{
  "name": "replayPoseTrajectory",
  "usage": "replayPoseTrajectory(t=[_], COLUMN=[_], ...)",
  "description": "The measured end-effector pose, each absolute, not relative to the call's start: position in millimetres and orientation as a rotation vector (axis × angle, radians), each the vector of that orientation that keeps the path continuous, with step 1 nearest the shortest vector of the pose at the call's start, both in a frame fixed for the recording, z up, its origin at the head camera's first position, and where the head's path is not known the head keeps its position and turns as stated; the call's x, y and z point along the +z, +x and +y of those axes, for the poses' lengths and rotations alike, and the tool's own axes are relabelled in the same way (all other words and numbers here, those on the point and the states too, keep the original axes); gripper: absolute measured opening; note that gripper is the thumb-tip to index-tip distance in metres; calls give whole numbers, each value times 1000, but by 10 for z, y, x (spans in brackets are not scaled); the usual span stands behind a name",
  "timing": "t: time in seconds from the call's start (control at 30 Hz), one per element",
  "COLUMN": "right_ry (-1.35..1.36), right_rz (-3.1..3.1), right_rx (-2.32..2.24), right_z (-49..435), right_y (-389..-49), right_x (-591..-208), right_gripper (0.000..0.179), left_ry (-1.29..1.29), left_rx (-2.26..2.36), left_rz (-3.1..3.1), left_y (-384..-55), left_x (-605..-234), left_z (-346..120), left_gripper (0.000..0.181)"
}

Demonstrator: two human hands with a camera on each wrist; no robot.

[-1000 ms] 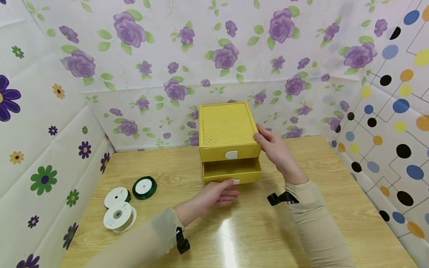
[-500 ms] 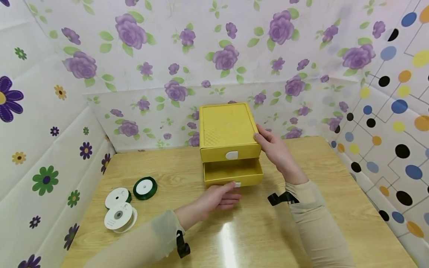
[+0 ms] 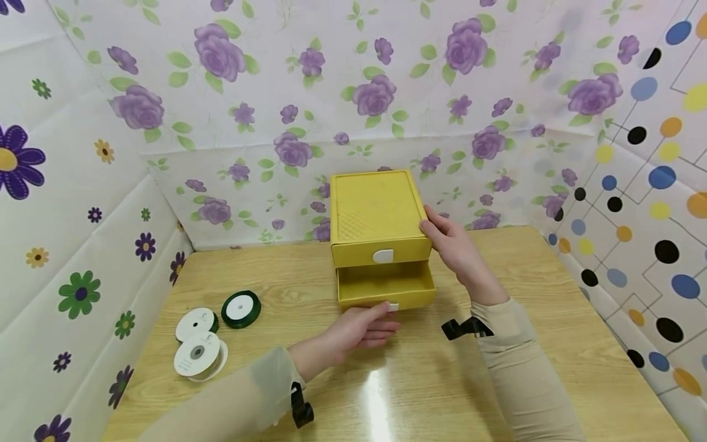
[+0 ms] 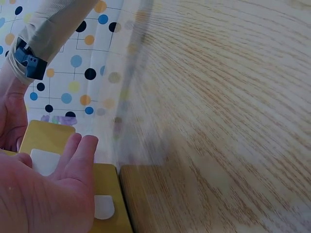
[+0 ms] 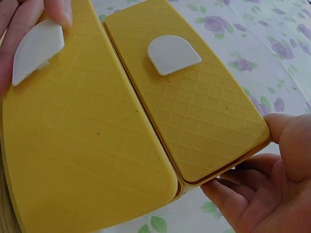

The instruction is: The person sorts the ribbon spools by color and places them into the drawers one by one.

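A yellow two-drawer storage box (image 3: 378, 205) stands against the back wall. Its lower drawer (image 3: 417, 299) is pulled partly out and shows a bare inside; the upper drawer (image 3: 359, 253) is closed. At the front, my left hand (image 3: 361, 331) pinches the lower drawer's white handle (image 5: 39, 51), thumb on one side and fingers on the other. My right hand (image 3: 455, 248) grips the box's right side near its front corner, thumb at the top edge. The upper drawer's white handle (image 5: 172, 54) is free of both hands.
Left of the box, a dark green ribbon spool (image 3: 241, 309) lies on the wooden table (image 3: 298, 276). Nearby are a white-faced spool (image 3: 193, 322) and another white spool (image 3: 196, 354) overlapping it. Patterned cloth walls enclose the back and sides.
The lower drawer has slid slightly farther out toward me, with my left hand moving along on its handle. My right hand keeps its hold on the box.
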State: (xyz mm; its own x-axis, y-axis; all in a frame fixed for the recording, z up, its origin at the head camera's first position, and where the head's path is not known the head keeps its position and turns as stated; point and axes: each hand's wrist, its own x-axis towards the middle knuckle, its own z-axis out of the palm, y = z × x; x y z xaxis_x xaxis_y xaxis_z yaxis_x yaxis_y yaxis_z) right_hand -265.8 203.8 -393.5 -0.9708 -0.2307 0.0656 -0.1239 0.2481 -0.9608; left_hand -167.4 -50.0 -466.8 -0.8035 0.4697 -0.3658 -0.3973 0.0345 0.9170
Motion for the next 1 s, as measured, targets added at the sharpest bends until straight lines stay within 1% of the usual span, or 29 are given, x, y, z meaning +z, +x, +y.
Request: replayPoseTrajectory(t=[0.53,1.0], right_ry=[-363,-365], right_rz=[2408,2414], right_rx=[-1846,-1835], right_z=[2036,2033], right_y=[-2663,-2679], right_x=[-3946,-3941], right_gripper=[67,67], left_ry=[128,88], left_rx=[1776,1827], left_rz=[1755,1710], left_y=[-1544,-1358], left_x=[-4685,-4704], left_z=[-512,-509], left_gripper=[68,69])
